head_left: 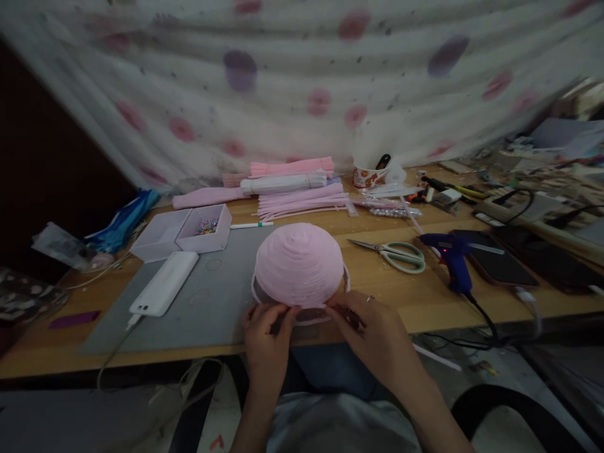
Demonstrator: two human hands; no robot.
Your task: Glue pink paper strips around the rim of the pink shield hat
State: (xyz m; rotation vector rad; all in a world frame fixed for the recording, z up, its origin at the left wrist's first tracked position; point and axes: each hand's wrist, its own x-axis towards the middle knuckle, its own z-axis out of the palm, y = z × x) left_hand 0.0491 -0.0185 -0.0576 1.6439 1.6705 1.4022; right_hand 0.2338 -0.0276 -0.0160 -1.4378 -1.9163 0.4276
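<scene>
A pink dome of coiled pipe cleaners point(299, 263) stands over the table's front edge, partly above the grey mat. A loose pink strand curves around its lower rim. My left hand point(270, 330) pinches the near rim left of the middle, thumb and fingers closed. On the right side of the same rim, my right hand point(365, 327) is closed too, its fingertips on the dome's edge and strand. The undersides of the fingers are hidden. Scissors with pale green handles point(401, 257) lie to the right of the dome, and a blue glue gun point(453, 261) rests beyond them.
Bundles of pink and white pipe cleaners point(302, 202) lie at the back. On the left are a white box of beads point(226, 228) and a white power bank point(165, 284) with a cable. Phones point(491, 255) and cluttered tools fill the right side. A spotted curtain hangs behind.
</scene>
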